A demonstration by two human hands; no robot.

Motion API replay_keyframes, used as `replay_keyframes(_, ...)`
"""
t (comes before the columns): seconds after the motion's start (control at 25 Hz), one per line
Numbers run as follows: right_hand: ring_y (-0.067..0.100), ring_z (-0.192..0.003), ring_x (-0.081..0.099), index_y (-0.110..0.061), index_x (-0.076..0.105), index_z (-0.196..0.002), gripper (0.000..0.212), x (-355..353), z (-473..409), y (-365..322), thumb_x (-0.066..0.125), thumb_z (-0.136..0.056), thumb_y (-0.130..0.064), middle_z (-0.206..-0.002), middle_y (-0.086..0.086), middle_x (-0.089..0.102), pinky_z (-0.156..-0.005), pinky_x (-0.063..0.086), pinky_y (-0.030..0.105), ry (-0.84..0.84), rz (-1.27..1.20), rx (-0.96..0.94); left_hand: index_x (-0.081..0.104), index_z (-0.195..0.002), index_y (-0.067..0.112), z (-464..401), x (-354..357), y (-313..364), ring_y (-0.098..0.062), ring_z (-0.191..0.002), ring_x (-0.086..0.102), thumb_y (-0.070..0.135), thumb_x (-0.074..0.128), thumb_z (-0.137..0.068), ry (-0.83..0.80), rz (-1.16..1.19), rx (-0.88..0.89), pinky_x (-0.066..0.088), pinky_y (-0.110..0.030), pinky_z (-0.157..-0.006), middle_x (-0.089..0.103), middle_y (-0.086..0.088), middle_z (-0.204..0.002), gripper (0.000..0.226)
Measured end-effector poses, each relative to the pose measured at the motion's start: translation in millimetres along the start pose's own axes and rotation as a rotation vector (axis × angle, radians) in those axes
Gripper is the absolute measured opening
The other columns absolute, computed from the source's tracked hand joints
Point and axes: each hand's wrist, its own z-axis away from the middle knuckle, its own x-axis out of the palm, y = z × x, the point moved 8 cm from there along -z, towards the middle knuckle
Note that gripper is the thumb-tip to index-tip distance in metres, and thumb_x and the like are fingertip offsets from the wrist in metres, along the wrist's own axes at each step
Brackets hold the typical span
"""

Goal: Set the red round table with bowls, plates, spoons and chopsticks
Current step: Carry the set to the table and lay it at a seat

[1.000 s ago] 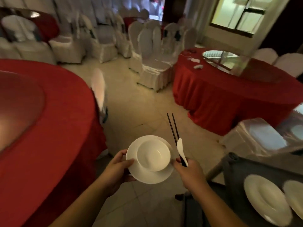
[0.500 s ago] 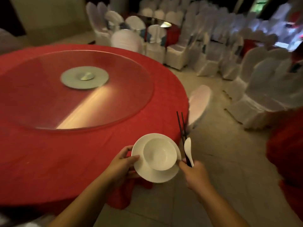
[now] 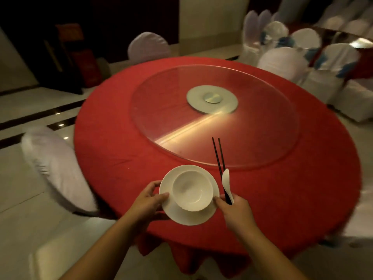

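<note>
1. Dim banquet hall with pale tiled floor (image 3: 30, 201); white-covered chairs stand along the far right, blurred.
2. Round bench (image 3: 113, 142) under a red cloth fills the centre of the view. Cloth hangs in folds at the near edge.
3. Glass turntable (image 3: 262, 126) lies on the bench middle, with a grey metal hub (image 3: 212, 99) beneath it. A streak of light reflects across the glass.
4. One covered chair (image 3: 58, 168) stands at the bench's left edge; a second chair back (image 3: 148, 47) shows beyond the far edge.
5. Left hand (image 3: 148, 201) grips the left rim of a white plate (image 3: 189, 217), thumb on top of the rim, fingers curled beneath.
6. White bowl (image 3: 192, 190) sits upright on the plate, slightly toward its far side. Bowl appears empty.
7. Plate and bowl are over the near part of the bench, just short of the turntable. Whether the plate touches the cloth cannot be told.
8. Right hand (image 3: 235, 209) has its fingers closed around black chopsticks (image 3: 219, 156) and a white spoon (image 3: 226, 183) together.
9. Chopsticks point away from the person, tips over the turntable's near edge. Spoon lies against them on the right.
10. Right thumb touches or nearly touches the plate's right rim.
</note>
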Motion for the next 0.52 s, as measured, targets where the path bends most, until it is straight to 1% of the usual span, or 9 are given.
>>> replay_keyframes(0.08, 0.006, -0.048, 0.052, -0.011, 0.072, -0.085, 0.012, 22.0, -27.0, -21.1, 0.073, -0.089, -0.022, -0.065, 0.0, 0.066, -0.047, 0.04, 0.023, -0.106, 0.05, -0.056, 0.059, -0.125, 0.029, -0.9, -17.5, 9.9, -0.036, -0.093, 0.075, 0.012, 0.064, -0.096, 0.108, 0.022, 0.002, 0.062, -0.044, -0.065, 0.074, -0.016, -0.11, 0.034)
replay_keyframes(0.16, 0.008, -0.049, 0.051, -0.008, 0.072, -0.088, 0.013, 42.0, -45.9, -37.6, 0.072, -0.09, -0.021, -0.065, 0.0, 0.064, -0.048, 0.038, 0.023, -0.173, 0.083, -0.086, 0.057, -0.126, 0.028, -2.5, -33.1, 17.1, -0.038, -0.096, 0.073, 0.012, 0.062, -0.096, 0.183, 0.035, -0.008, 0.062, -0.044, -0.066, 0.071, -0.017, -0.115, 0.035)
replay_keyframes(0.28, 0.014, -0.051, 0.045, 0.002, 0.069, -0.092, 0.021, 79.2, -67.4, -54.1, 0.07, -0.091, -0.019, -0.064, 0.006, 0.056, -0.049, 0.034, 0.027, -0.276, 0.073, -0.082, 0.059, -0.124, 0.027, -8.0, -63.0, 26.4, -0.039, -0.099, 0.072, 0.013, 0.061, -0.097, 0.281, 0.081, -0.02, 0.062, -0.045, -0.066, 0.069, -0.017, -0.117, 0.031)
replay_keyframes(0.36, 0.016, -0.053, 0.04, 0.008, 0.065, -0.089, 0.026, 108.1, -79.5, -64.2, 0.069, -0.091, -0.017, -0.065, 0.009, 0.05, -0.05, 0.03, 0.029, -0.334, 0.069, -0.075, 0.062, -0.12, 0.026, -16.3, -87.7, 31.7, -0.039, -0.099, 0.071, 0.014, 0.06, -0.097, 0.335, 0.104, -0.03, 0.062, -0.047, -0.065, 0.068, -0.017, -0.118, 0.026)
replay_keyframes(0.44, 0.014, -0.05, 0.036, 0.001, 0.063, -0.081, 0.021, 129.8, -87.3, -73.4, 0.068, -0.091, -0.016, -0.063, 0.007, 0.048, -0.049, 0.028, 0.027, -0.363, 0.078, -0.074, 0.064, -0.117, 0.025, -26.6, -108.8, 36.4, -0.038, -0.1, 0.071, 0.012, 0.057, -0.098, 0.372, 0.104, -0.042, 0.062, -0.046, -0.062, 0.067, -0.016, -0.118, 0.024)
replay_keyframes(0.52, 0.013, -0.048, 0.035, -0.006, 0.061, -0.078, 0.018, 157.5, -98.9, -83.2, 0.068, -0.091, -0.017, -0.06, 0.004, 0.046, -0.049, 0.028, 0.027, -0.372, 0.088, -0.073, 0.065, -0.115, 0.022, -43.3, -136.4, 44.2, -0.036, -0.101, 0.069, 0.009, 0.054, -0.098, 0.391, 0.091, -0.05, 0.062, -0.045, -0.06, 0.066, -0.016, -0.118, 0.024)
